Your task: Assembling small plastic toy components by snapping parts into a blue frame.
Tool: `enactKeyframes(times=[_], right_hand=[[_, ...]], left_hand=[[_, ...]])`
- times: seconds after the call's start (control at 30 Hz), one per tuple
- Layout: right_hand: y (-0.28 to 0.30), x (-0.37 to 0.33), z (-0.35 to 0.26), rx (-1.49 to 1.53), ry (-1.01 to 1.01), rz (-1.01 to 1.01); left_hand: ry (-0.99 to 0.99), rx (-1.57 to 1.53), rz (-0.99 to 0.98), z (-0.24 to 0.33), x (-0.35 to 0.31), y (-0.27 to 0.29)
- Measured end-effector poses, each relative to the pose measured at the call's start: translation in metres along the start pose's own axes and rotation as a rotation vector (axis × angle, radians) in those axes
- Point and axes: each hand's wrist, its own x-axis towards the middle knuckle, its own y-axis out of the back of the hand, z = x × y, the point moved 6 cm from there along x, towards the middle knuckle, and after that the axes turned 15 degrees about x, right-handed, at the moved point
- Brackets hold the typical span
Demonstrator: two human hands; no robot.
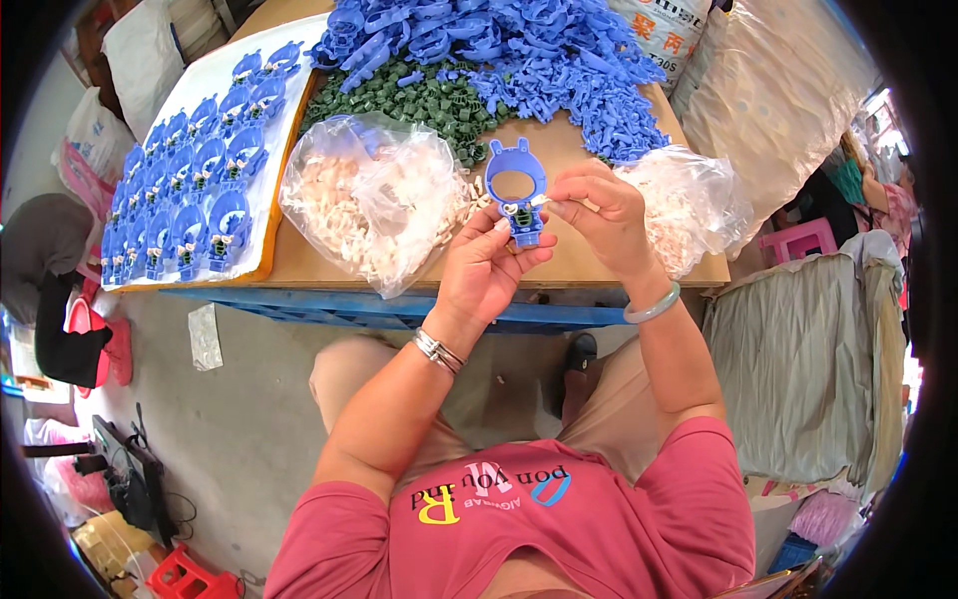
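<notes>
My left hand [484, 262] grips the lower end of a blue plastic figure [525, 232] with a big ring-shaped head and two ears. The figure stands upright over the table's front edge. Dark green and pale bits sit on its body below the ring. My right hand [611, 215] is pinched at the figure's right side; what its fingertips hold is too small to make out. To the left lies a clear bag [339, 205] of small cream-coloured pieces, some spilling out. Another such bag [689, 215] rests by my right hand.
Blue ring-headed parts [469, 35] are heaped at the back, smaller blue pieces [589, 105] to their right. Dark green pieces [399, 112] lie in front. At left, a white tray [180, 95] holds rows of similar figures. A red stool [190, 577] stands on the floor.
</notes>
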Motion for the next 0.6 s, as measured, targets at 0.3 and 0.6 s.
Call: enactKeyframes(times=[0.3,0.6], right_hand=[[-0.0089,0.0009,-0.0062,-0.139,0.124,-0.065],[-0.0103,0.0005,-0.0032,-0.120,0.106,-0.056]], left_hand=[[-0.015,0.004,-0.010,-0.0006,-0.0010,0.0014],[-0.018,0.014,-0.015,-0.0008,-0.0001,0.0014]])
